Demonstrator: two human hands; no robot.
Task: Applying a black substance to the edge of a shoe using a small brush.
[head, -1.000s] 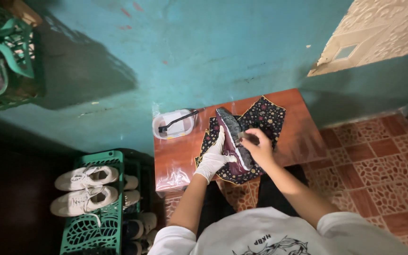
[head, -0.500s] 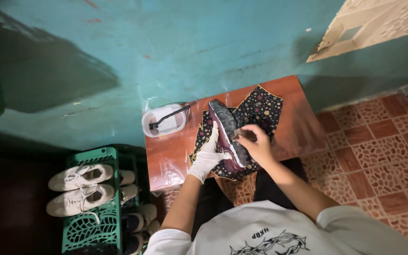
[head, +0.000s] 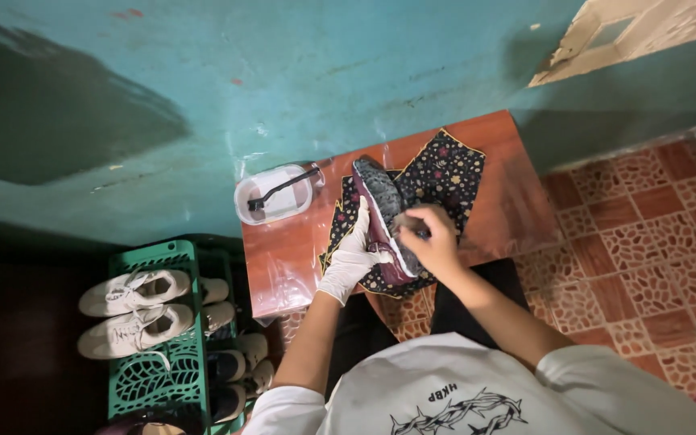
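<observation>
While the gloved left hand [head: 354, 259] clamps the dark sneaker [head: 386, 219] on the patterned cloth [head: 445, 169], the bare right hand [head: 431, 240], fingers curled around something unclear, seems mid-scrub; next call: firm, steady strokes along the sole.

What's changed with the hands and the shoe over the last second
Little has changed. The bare right hand has slid a bit along the shoe, from near its middle toward the end nearer the person. The gloved left hand still grips the shoe's side. Shoe, patterned cloth, and tub with its brush stay put on the table.
</observation>
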